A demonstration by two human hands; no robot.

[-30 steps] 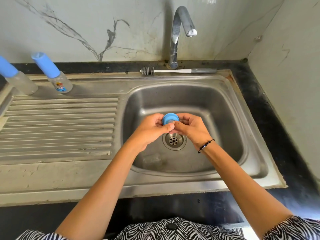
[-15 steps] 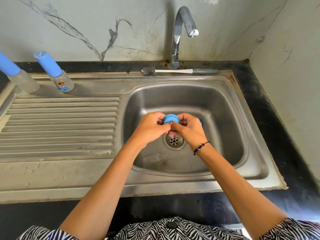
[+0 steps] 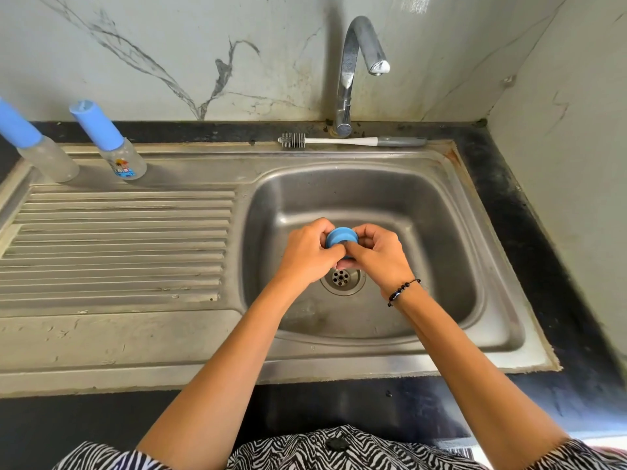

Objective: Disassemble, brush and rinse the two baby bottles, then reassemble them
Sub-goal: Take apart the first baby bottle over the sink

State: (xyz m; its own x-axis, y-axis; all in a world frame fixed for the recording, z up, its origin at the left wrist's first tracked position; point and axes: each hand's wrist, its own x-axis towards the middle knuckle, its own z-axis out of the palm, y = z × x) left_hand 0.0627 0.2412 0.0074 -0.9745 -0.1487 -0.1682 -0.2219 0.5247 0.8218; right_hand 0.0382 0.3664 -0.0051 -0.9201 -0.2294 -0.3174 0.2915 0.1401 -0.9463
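Over the sink basin (image 3: 441, 232), my left hand (image 3: 307, 252) and right hand (image 3: 378, 257) both pinch the blue bottle ring (image 3: 340, 236); two capped bottles (image 3: 112, 144) stand at the bench's back left corner.

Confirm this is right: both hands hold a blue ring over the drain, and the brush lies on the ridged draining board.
Wrong on the brush: the head view shows it lying behind the basin, at the tap's foot. Both hands do hold the blue ring.

zebra-striped black-and-white top (image 3: 305, 449), short sleeves, black beaded bracelet (image 3: 402, 290) on right wrist
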